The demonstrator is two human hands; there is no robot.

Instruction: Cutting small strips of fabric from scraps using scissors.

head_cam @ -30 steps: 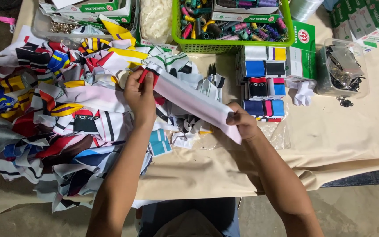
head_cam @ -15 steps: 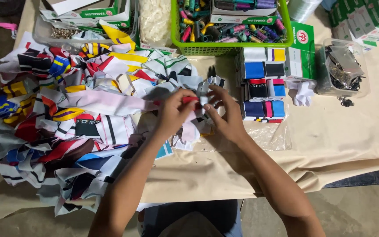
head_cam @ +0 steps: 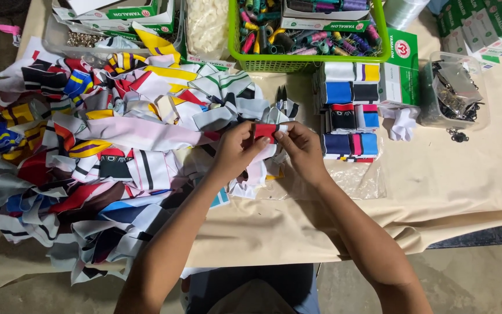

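Your fingertips [head_cam: 261, 135] are pinched in from both sides on a small red folded fabric piece [head_cam: 265, 131], so both hands are closed on it. The left hand [head_cam: 236, 152] has its left end and the right hand [head_cam: 301, 150] its right end, and it sits just above the table [head_cam: 437, 192], right of the big scrap heap.

Looks to me like you're mid-fold, squaring the strip up into a tight little packet like the ones already stacked. If that's right, the next move calls for keeping the edges lined up while you press the crease, then a free spot on the folded stack [head_cam: 348, 110] just to the right of your hands.

Further out, the loose pile of striped collar strips [head_cam: 100, 151] covers the whole left side. At the far edge there's a green basket [head_cam: 303, 61] of thread spools and a clear tub [head_cam: 454, 93] of metal bits on the right.

Hard to call: your thumbs cover most of the red piece, so I can't tell how many layers it has or whether a white band is part of it. The clear plastic bag [head_cam: 355, 177] under your right wrist is barely readable too.
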